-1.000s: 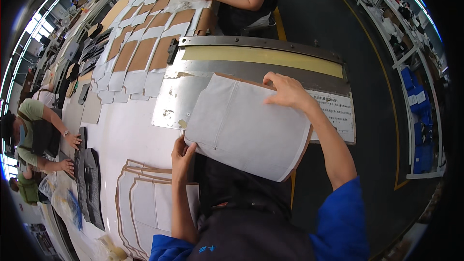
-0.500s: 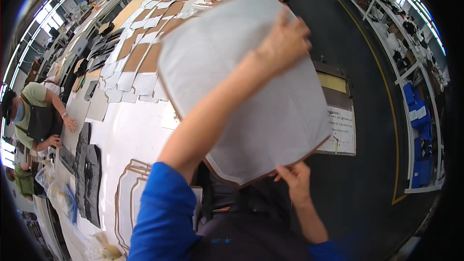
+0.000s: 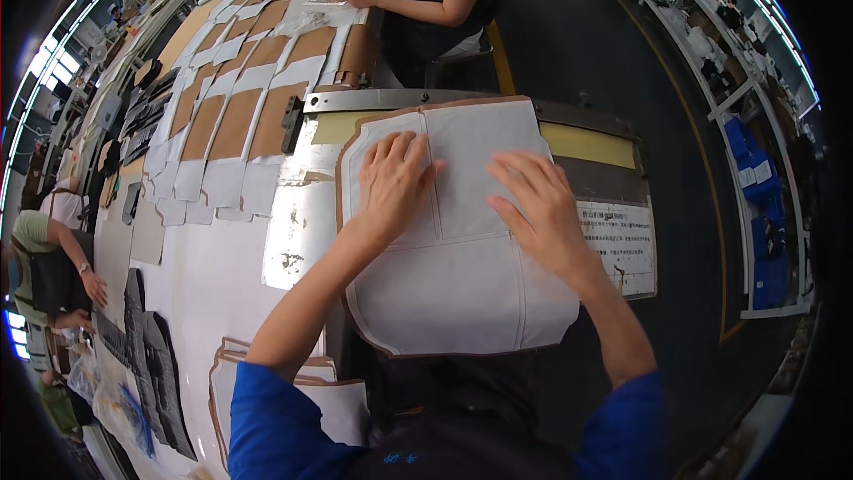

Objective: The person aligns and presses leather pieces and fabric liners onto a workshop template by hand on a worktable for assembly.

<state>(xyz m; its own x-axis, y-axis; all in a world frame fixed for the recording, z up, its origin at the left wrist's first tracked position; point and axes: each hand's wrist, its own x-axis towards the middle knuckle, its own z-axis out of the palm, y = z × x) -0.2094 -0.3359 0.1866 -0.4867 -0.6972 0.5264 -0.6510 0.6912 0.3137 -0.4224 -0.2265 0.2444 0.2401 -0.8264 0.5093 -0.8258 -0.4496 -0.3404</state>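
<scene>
White brown-edged panel (image 3: 435, 298) is lying over metal plate (image 3: 298, 200), overhanging near side. Above plate — left hand (image 3: 389, 188) is resting on panel, fingers (image 3: 392, 149) slightly spread; right hand (image 3: 542, 209) is curving loosely, touch unclear — both gripping nothing.

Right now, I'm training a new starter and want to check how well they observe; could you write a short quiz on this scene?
1. Multiple choice: which colour borders the left side of the white panel? A blue, B brown, C green.
2. True or false: the person's left hand is to the right of their right hand.
3. Fill in: the coloured strip near the far end of the metal plate is ____.

Key: 1 B; 2 false; 3 yellow.
</scene>
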